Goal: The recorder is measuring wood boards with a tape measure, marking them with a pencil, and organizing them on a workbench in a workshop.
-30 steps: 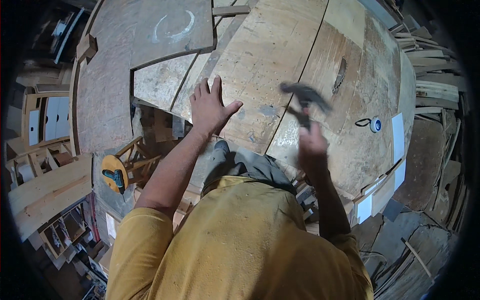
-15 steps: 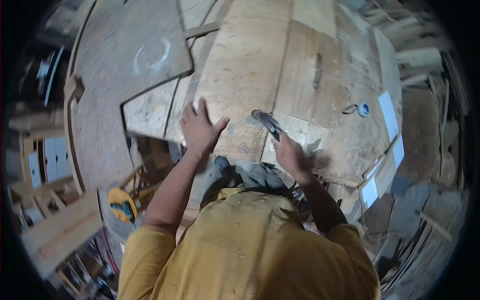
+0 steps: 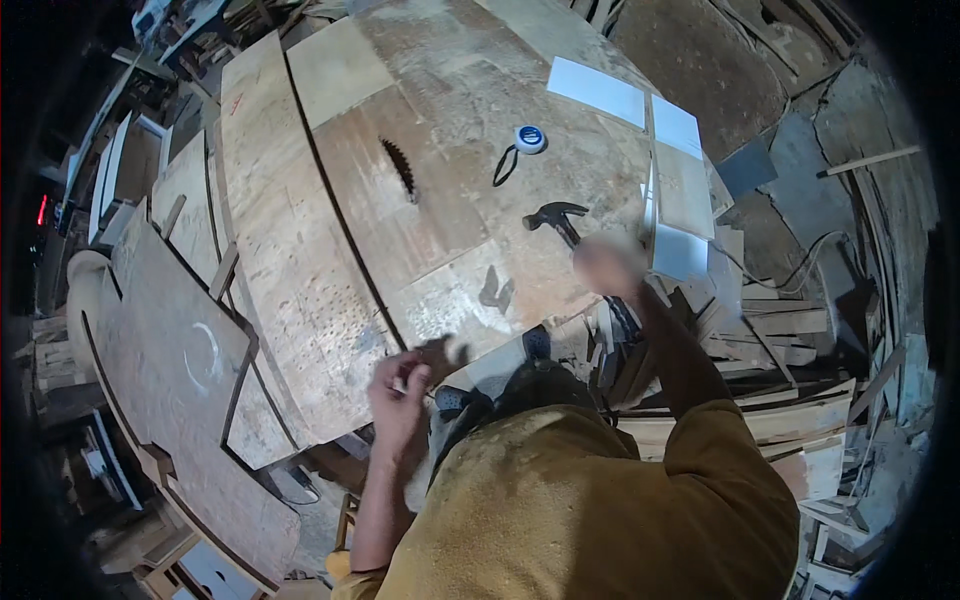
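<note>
A claw hammer (image 3: 558, 219) with a dark head is gripped by its handle in my right hand (image 3: 608, 268), over the right front part of the wooden worktable (image 3: 300, 250). That hand is blurred, and the lower end of the handle comes out below it. My left hand (image 3: 400, 390) is at the table's front edge, its thumb and fingers curled together. Whatever may be pinched there is too small to make out. Beyond the hammer lies a round white and blue tape measure (image 3: 530, 139) with a black strap loop.
A toothed saw blade (image 3: 397, 168) sticks up through the tabletop. White rectangular panels (image 3: 597, 92) lie along the right edge. A loose brown board (image 3: 190, 350) covers the left side. Scrap wood (image 3: 780, 325) is heaped on the floor at the right.
My view has turned to the right. My right hand still holds the hammer. My left hand has gone from spread fingers on the tabletop to curled fingers near the front edge.
</note>
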Action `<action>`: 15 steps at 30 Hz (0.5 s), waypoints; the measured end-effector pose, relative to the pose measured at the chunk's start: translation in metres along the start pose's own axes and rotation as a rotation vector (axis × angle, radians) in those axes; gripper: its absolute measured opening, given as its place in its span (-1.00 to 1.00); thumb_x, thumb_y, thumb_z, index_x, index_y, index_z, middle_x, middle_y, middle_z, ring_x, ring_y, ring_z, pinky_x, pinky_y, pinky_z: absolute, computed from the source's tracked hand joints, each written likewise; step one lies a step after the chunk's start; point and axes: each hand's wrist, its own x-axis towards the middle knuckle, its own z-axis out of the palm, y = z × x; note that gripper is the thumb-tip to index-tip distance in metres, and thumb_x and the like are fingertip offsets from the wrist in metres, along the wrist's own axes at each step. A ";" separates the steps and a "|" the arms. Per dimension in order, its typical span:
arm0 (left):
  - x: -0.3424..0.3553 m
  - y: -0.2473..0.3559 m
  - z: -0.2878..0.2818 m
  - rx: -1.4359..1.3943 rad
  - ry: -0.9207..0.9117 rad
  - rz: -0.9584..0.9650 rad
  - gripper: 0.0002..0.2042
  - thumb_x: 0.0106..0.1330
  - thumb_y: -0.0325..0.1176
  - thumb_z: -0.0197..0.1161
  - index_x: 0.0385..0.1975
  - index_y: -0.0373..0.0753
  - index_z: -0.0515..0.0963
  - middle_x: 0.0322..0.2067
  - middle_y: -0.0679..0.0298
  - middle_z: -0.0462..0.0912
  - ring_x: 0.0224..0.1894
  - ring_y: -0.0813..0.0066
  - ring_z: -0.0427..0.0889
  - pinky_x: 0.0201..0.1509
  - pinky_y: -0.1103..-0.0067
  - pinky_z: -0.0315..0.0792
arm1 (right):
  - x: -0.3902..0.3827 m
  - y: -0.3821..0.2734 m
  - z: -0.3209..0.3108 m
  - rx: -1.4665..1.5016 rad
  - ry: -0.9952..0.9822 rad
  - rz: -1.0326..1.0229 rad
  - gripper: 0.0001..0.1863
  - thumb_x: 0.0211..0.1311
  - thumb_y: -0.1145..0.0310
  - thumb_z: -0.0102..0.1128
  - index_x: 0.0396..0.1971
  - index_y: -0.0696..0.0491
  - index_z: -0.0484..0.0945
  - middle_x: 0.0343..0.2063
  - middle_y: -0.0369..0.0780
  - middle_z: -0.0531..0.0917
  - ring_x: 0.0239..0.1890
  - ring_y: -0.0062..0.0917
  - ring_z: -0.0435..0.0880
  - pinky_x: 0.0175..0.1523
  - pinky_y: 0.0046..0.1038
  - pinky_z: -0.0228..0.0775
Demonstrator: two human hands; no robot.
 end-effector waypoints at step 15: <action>-0.018 0.127 0.063 -0.079 -0.795 -0.021 -0.71 0.24 -0.27 0.35 -0.12 -0.30 0.60 -0.20 0.13 0.68 -0.12 0.39 0.63 0.01 0.52 0.44 | -0.105 0.017 -0.106 0.218 -0.734 -0.462 -0.80 0.26 0.37 0.18 -0.24 0.17 0.64 -0.38 -0.19 0.70 -0.35 -0.57 0.68 -0.23 -0.52 0.50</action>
